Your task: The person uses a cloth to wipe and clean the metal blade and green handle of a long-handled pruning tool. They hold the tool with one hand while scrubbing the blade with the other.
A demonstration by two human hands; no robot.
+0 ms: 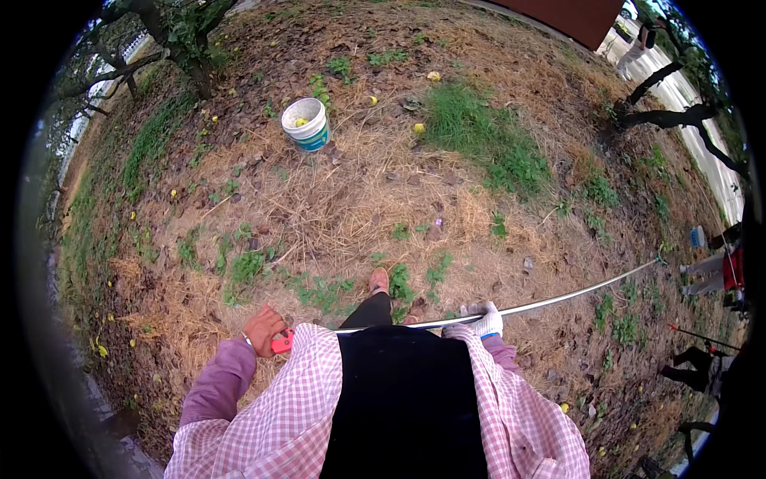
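Note:
My left hand (263, 330), bare, grips a red handle (282, 342) at the near end of a long pale metal pole (558, 300). The pole runs behind the front of my checked shirt and out to the right, where its far end has a small green fitting (659, 260) near the ground. My right hand (483, 319), in a white glove, is closed around the pole at my right side. A white and blue bucket (311, 137) with yellow fruit (302, 122) in it stands on the dry grass ahead, out of reach of both hands.
Yellow fallen fruit (419, 128) lies scattered about. Trees (191, 48) stand at left and right. At the right are a person in red (732, 267), another person with a red-tipped pole (694, 367), a small bucket (696, 237) and, farther off, a person by a pale path (638, 48).

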